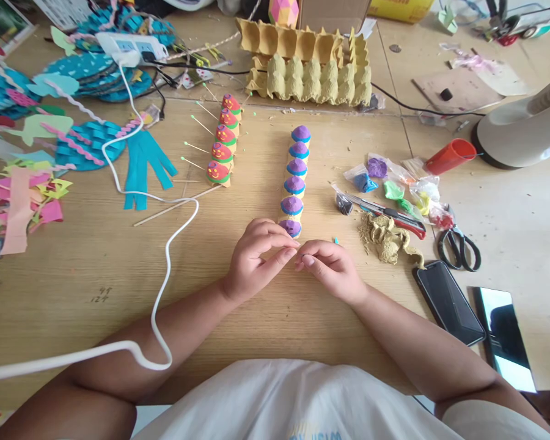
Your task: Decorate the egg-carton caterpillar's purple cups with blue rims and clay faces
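Note:
My left hand (262,260) has its thumb and fingertips pressed together, just in front of a strip of egg-carton cups (296,183) topped with purple and blue clay. Nearly touching it, my right hand (329,269) is also closed in a pinch. Whatever sits between the fingertips of either hand is too small to name; a tiny dark speck shows at the right ones. The nearest purple cup (290,228) carries small dark marks. Farther left stands a second strip of cups (224,140) in red and green clay with yellow drawn faces.
Bagged coloured clay (394,189), a utility knife (389,214), scissors (459,247) and two phones (449,302) lie right. Egg cartons (311,79) stand at the back. A white cable (167,269) crosses the left side, near blue paper strips (142,171) and green-tipped sticks (202,125).

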{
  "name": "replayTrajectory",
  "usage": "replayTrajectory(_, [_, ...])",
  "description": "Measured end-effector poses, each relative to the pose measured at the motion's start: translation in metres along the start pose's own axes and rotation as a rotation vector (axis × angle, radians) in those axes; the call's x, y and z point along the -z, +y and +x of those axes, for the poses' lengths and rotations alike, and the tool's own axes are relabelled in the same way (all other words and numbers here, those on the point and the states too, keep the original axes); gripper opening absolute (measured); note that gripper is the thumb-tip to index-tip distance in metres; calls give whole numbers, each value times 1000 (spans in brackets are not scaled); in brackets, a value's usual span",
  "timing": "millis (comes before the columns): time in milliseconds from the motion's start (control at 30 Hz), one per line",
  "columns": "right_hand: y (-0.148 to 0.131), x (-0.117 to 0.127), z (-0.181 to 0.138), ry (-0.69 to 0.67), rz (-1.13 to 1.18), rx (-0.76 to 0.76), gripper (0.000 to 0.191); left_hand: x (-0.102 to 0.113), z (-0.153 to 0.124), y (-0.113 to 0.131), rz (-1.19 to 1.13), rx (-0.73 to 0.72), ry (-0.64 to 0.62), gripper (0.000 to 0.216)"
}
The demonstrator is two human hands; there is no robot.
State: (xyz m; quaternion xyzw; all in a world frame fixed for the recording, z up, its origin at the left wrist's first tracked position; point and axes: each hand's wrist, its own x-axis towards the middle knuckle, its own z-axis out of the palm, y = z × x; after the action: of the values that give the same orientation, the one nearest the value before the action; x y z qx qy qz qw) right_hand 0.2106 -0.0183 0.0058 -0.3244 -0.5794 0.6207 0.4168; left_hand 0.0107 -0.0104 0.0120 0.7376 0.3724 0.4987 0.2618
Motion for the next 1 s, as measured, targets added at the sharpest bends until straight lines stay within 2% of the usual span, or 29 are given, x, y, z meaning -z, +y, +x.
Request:
replayTrajectory(167, [-1,1,1,-22,-21,-26,31,0,1,1,6,-22,-39,10])
replayTrajectory(633, [-3,0,2,21,-31,-40,36,0,1,1,38,-69,-40,10])
replayTrajectory(1000, [-2,0,2,8,-14,-19,32,0,1,2,56,-109,-40,5])
